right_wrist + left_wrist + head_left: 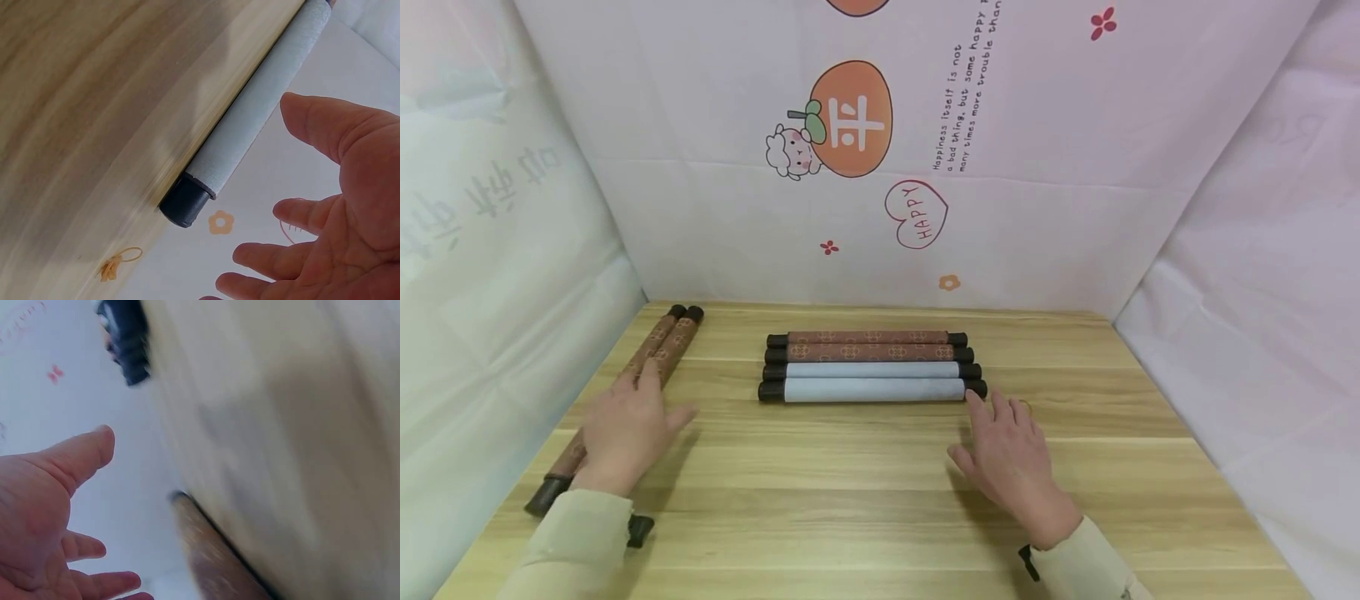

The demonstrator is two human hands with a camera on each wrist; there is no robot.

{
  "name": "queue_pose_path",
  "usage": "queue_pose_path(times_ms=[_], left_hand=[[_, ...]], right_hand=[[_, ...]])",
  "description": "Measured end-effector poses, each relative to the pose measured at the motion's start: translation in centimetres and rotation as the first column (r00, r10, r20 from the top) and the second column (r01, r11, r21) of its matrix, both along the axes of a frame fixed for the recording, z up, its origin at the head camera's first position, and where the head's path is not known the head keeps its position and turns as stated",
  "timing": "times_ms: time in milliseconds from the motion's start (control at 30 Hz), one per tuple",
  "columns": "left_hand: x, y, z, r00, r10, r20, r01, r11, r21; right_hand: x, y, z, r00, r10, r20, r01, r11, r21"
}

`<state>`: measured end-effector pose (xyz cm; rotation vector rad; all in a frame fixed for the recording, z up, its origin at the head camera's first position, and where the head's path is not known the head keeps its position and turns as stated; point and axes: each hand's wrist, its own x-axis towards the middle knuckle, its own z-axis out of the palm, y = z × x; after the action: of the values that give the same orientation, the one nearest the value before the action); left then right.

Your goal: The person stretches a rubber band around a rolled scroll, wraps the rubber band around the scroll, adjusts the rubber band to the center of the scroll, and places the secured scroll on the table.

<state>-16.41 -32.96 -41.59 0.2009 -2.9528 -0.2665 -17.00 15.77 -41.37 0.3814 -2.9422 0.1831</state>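
Observation:
In the head view my left hand (628,429) is over two brown patterned scroll rolls (679,342), which lie side by side at a slant on the left. The left wrist view shows its fingers spread, with a blurred brown roll (219,562) apart from them. My right hand (1011,458) hovers by the right end of the nearest pale blue roll (872,390), its fingers loosely extended and holding nothing. Behind that roll lie another pale blue roll (872,370) and two brown patterned rolls (868,353), all parallel with black end knobs.
A thin tan rubber band (111,269) lies on the wooden table (820,517), just beyond the right hand. White printed cloth (700,225) rises behind the table's back edge, and white cloth also hangs at both sides.

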Motion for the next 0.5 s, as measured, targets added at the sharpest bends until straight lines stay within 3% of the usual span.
queue_pose_path(times_ms=[167,233,500], left_hand=[[0.1,3.4,0.8,0.983,-0.103,-0.155,0.101,0.995,-0.022],[0.2,4.9,1.1,0.973,-0.144,-0.181,0.14,0.99,-0.035],[0.6,10.4,1.9,0.946,-0.28,-0.162,0.274,0.96,-0.056]], right_hand=[[-0.2,-0.1,0.0,1.0,-0.002,0.003,0.002,1.0,-0.011],[-0.3,-0.1,0.0,1.0,-0.004,0.004,0.004,1.0,-0.008],[-0.4,0.0,-0.2,1.0,-0.004,0.005,0.004,1.0,0.006]])
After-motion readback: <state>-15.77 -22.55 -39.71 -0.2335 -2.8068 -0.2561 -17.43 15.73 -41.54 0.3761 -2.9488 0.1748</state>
